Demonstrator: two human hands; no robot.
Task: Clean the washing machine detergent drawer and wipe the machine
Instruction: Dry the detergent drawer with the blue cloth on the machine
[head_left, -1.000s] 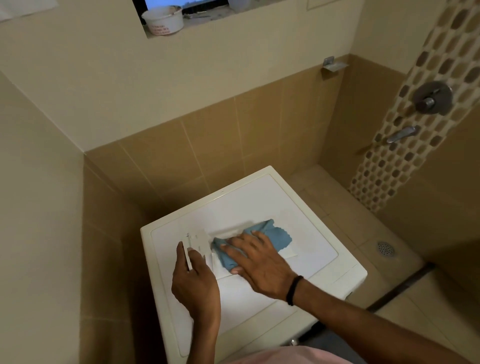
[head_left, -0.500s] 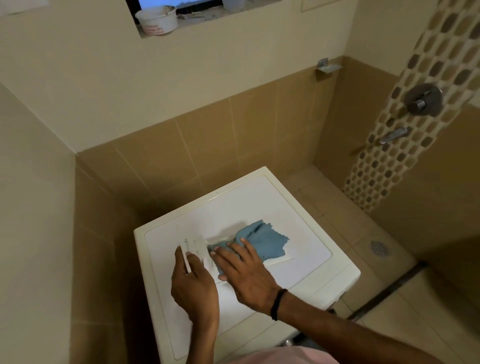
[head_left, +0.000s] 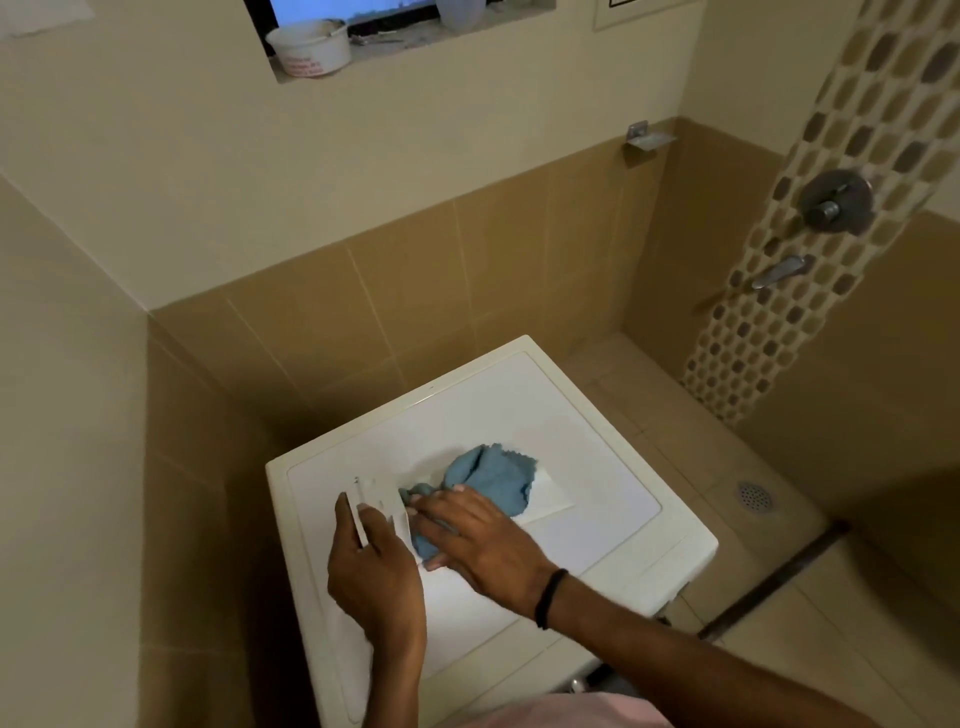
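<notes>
Now, drawer: the white detergent drawer (head_left: 376, 493) is lying on top of the washing machine (head_left: 597, 457), near its front left corner.
Left hand: the left hand (head_left: 374, 571) is pinching the drawer's near end between thumb and fingers.
Right hand: the right hand (head_left: 478, 540) is lying flat, fingers mostly straight, pressing the blue cloth (head_left: 493, 480) against the drawer.
Cloth: it is bunching up on the drawer, sticking out past the fingertips.
Around: a white tub (head_left: 310, 47) is sitting on the window ledge (head_left: 415, 44); a shower knob (head_left: 835, 200) is sticking out on the right.
</notes>
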